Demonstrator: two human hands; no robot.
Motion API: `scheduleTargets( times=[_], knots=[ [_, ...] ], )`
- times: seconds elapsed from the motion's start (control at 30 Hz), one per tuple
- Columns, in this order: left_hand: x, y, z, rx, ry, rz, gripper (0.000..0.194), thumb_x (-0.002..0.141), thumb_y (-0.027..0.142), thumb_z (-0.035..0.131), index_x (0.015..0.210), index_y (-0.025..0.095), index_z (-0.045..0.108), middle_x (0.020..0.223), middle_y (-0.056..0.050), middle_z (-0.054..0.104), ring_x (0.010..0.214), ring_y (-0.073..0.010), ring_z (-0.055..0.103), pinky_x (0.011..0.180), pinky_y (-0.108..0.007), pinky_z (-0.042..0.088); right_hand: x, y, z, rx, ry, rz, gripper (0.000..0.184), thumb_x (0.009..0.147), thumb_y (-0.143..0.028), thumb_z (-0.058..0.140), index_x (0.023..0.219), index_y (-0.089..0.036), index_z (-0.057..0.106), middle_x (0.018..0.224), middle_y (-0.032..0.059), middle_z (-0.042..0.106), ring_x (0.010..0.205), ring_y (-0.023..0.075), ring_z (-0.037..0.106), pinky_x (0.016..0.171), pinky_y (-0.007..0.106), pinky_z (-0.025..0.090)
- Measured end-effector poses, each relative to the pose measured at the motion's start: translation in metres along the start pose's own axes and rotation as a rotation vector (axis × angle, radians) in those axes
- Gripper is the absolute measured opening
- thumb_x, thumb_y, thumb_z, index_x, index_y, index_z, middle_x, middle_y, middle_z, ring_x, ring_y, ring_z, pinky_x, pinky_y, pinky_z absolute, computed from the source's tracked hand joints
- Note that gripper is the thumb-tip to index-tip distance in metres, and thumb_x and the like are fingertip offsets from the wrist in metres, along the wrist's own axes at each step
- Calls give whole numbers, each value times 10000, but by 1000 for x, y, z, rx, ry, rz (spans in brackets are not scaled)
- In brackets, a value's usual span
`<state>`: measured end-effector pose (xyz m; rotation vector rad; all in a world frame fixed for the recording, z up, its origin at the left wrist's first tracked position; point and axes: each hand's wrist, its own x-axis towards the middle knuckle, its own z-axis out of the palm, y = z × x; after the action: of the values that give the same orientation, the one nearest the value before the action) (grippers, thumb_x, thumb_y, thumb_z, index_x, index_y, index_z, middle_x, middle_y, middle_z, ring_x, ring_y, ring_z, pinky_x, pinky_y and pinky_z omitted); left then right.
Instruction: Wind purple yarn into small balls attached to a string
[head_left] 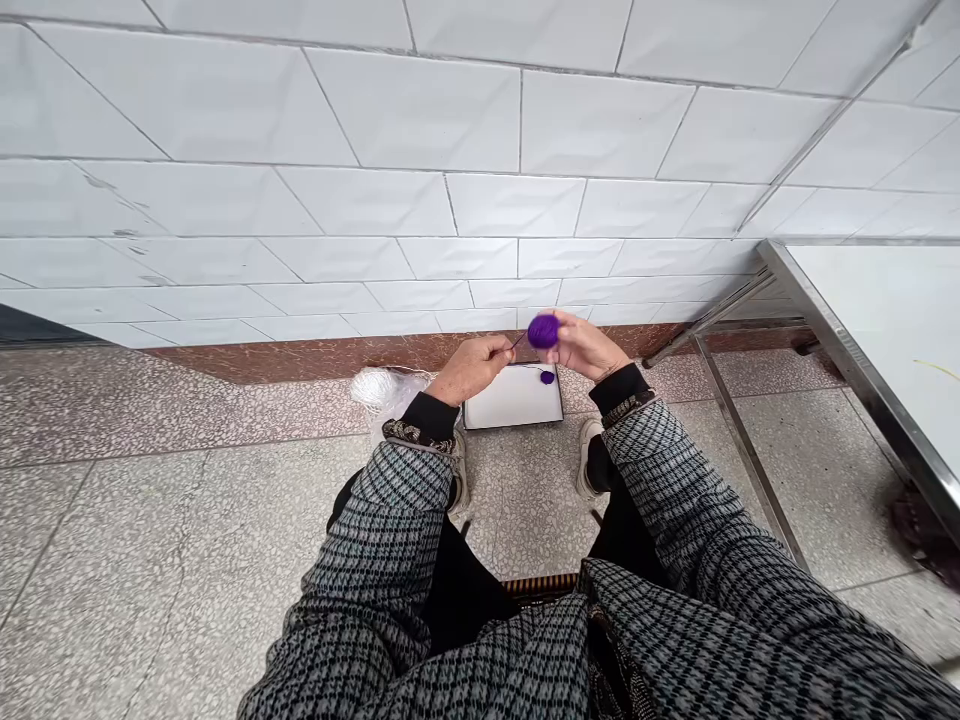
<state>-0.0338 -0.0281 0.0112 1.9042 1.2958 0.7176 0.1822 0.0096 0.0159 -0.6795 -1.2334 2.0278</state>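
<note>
A purple ball of yarn (543,331) is held up in my right hand (585,345), its fingers closed round the ball's right side. To the left, my left hand (474,368) pinches a strand of purple yarn (518,341) that runs to the ball. Below both hands a shallow white box (511,400) with dark edges lies on the floor. Inside it, near the right end, sits a smaller purple ball of yarn (547,377). Part of the box's far side is hidden behind my hands.
White yarn (373,388) in a clear plastic bag lies on the floor beside my left wrist. A metal-framed table (885,330) stands at the right, its legs reaching the floor. The white tiled wall (450,120) rises just ahead. My shoes (590,458) flank the box.
</note>
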Motion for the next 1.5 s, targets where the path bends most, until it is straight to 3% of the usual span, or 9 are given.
scheduleTargets(
  times=[0.17, 0.33, 0.47, 0.63, 0.9, 1.03, 1.2, 1.3, 1.5],
  knots=[
    [1, 7, 9, -60, -308, 66, 226, 851, 309, 502, 779, 163, 658, 696, 1, 617, 643, -129, 515, 650, -251, 397, 11, 1, -3, 86, 320, -163, 384, 761, -403, 764, 961, -222, 490, 852, -16, 610, 680, 86, 584, 668, 227, 534],
    [2, 15, 8, -132, -398, 116, 220, 846, 307, 533, 784, 164, 688, 778, -30, 693, 686, -133, 574, 687, -255, 438, 16, 13, -7, -440, 492, 26, 265, 758, -190, 694, 938, -200, 500, 811, -13, 615, 646, 102, 551, 637, 255, 492],
    [3, 11, 2, -87, -150, 76, 229, 842, 303, 505, 775, 157, 669, 721, -16, 656, 668, -134, 547, 665, -253, 426, 9, 17, -4, -826, 197, 139, 275, 655, -93, 704, 882, -178, 573, 816, -13, 620, 735, 124, 548, 695, 265, 473],
    [4, 1, -4, -49, -8, -4, 241, 844, 333, 490, 754, 156, 628, 662, 2, 592, 639, -139, 509, 639, -261, 401, -1, 8, 0, -478, -225, 236, 383, 656, -150, 715, 1015, -178, 581, 923, 8, 640, 713, 114, 590, 669, 267, 504],
    [7, 1, 10, -14, -198, 30, 247, 858, 336, 479, 732, 173, 617, 635, 12, 567, 630, -139, 496, 634, -256, 377, 5, 2, -5, 73, 173, -48, 410, 711, -392, 772, 977, -203, 524, 815, -14, 604, 658, 89, 566, 648, 239, 516],
    [6, 7, 15, -57, -395, 110, 233, 857, 310, 495, 761, 170, 655, 701, -3, 636, 660, -130, 536, 674, -249, 402, 9, 5, -3, 3, 309, 10, 309, 763, -333, 747, 929, -191, 529, 787, -2, 624, 642, 89, 583, 630, 226, 517],
    [5, 8, 13, -42, -323, 128, 234, 866, 291, 484, 774, 161, 655, 742, -7, 659, 674, -125, 550, 683, -248, 410, 15, 13, 1, -261, 439, 84, 213, 815, -171, 640, 973, -185, 498, 755, -24, 620, 560, 71, 556, 568, 206, 481],
    [4, 5, 10, -7, -196, 124, 227, 867, 291, 499, 760, 156, 647, 727, -9, 651, 682, -131, 549, 687, -257, 414, 14, 16, 3, -502, 413, 123, 279, 780, -87, 619, 1016, -183, 503, 773, -43, 600, 557, 73, 533, 547, 212, 453],
    [7, -5, 3, 40, -8, 103, 179, 847, 245, 521, 771, 156, 657, 802, -39, 683, 757, -162, 590, 748, -291, 458, 6, 13, 6, -773, -6, 242, 236, 756, -100, 669, 979, -159, 620, 860, 3, 651, 662, 94, 550, 607, 230, 454]
  ],
)
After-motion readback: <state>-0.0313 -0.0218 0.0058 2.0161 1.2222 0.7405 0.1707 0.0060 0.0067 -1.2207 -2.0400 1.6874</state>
